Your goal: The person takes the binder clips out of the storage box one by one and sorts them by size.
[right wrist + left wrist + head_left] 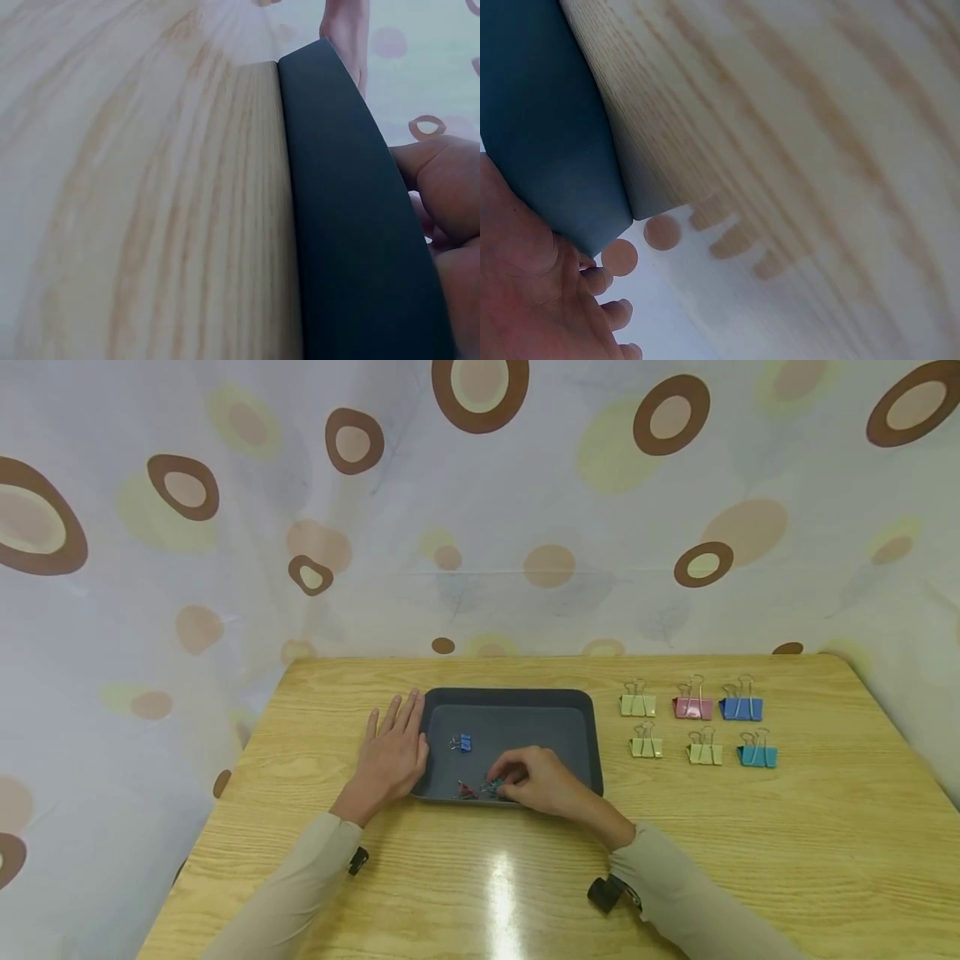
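A dark grey tray (517, 697) lies on the wooden table. Inside it, a small blue binder clip (465, 743) sits left of the middle, and a small red binder clip (466, 791) lies near the front wall. My right hand (543, 781) reaches over the tray's front right part and pinches a small teal binder clip (493, 787) between thumb and fingers, close beside the red one. Fingers straight, my left hand (390, 756) rests against the tray's left side. In the right wrist view, the tray wall (352, 202) hides most of that hand's fingertips.
Right of the tray, larger binder clips stand in two rows: a pale yellow clip (637, 706), a pink clip (693, 707) and a blue clip (742, 708) behind, two yellowish clips and a teal clip (757, 756) in front. A patterned cloth (480, 527) hangs behind the table.
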`<action>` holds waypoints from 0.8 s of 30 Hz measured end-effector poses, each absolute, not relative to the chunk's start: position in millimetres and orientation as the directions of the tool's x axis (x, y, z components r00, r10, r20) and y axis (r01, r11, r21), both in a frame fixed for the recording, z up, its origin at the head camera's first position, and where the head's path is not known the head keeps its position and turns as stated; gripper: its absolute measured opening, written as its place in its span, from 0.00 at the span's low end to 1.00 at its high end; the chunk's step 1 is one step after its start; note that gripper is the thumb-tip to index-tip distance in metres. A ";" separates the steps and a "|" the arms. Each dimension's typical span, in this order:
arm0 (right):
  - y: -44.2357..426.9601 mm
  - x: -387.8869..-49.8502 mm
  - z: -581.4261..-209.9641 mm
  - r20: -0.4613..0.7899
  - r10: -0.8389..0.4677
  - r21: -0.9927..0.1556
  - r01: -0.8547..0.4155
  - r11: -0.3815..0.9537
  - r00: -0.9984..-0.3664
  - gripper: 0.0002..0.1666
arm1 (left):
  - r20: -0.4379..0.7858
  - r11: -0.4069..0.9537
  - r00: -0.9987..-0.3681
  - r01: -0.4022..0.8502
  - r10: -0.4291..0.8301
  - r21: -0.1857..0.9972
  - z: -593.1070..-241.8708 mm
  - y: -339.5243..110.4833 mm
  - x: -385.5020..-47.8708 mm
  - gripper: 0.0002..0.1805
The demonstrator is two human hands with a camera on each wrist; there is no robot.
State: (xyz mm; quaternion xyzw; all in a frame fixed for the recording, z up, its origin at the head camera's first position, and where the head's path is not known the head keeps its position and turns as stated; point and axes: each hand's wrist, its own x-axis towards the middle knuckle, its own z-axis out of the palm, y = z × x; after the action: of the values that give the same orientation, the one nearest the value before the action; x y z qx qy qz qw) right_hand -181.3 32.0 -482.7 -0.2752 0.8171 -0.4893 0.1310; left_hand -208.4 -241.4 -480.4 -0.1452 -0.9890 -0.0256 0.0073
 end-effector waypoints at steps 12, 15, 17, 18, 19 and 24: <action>53.7 -170.7 -465.9 0.116 -0.484 -0.904 -0.294 0.310 -0.867 0.07 | 0.011 0.957 -0.958 0.287 0.287 0.054 -478.1 -241.2 -207.1 0.35; 63.5 -167.0 -463.4 0.139 -0.458 -0.914 -0.292 0.281 -0.878 0.07 | 0.009 0.957 -0.959 0.285 0.285 0.052 -476.9 -241.6 -206.6 0.35; 70.0 -164.5 -462.0 0.148 -0.442 -0.921 -0.285 0.264 -0.885 0.07 | 0.007 0.957 -0.959 0.284 0.284 0.053 -476.4 -241.5 -206.3 0.35; 73.3 -163.4 -461.7 0.150 -0.436 -0.925 -0.282 0.257 -0.888 0.07 | 0.006 0.957 -0.959 0.285 0.285 0.055 -476.6 -241.6 -206.4 0.35; 76.6 -162.3 -461.2 0.152 -0.428 -0.926 -0.280 0.254 -0.891 0.07 | 0.006 0.957 -0.959 0.284 0.284 0.052 -477.2 -241.8 -206.7 0.35; 92.7 -158.3 -461.1 0.175 -0.399 -0.927 -0.288 0.242 -0.900 0.08 | 0.014 0.956 -0.958 0.287 0.287 0.054 -479.3 -241.9 -207.3 0.35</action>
State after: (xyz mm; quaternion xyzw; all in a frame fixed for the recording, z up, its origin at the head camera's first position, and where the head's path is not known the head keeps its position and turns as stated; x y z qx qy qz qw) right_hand -158.3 92.7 -461.1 -0.2180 0.7866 -0.5756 0.0482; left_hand -207.3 -241.9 -479.3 -0.1453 -0.9890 -0.0277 0.0029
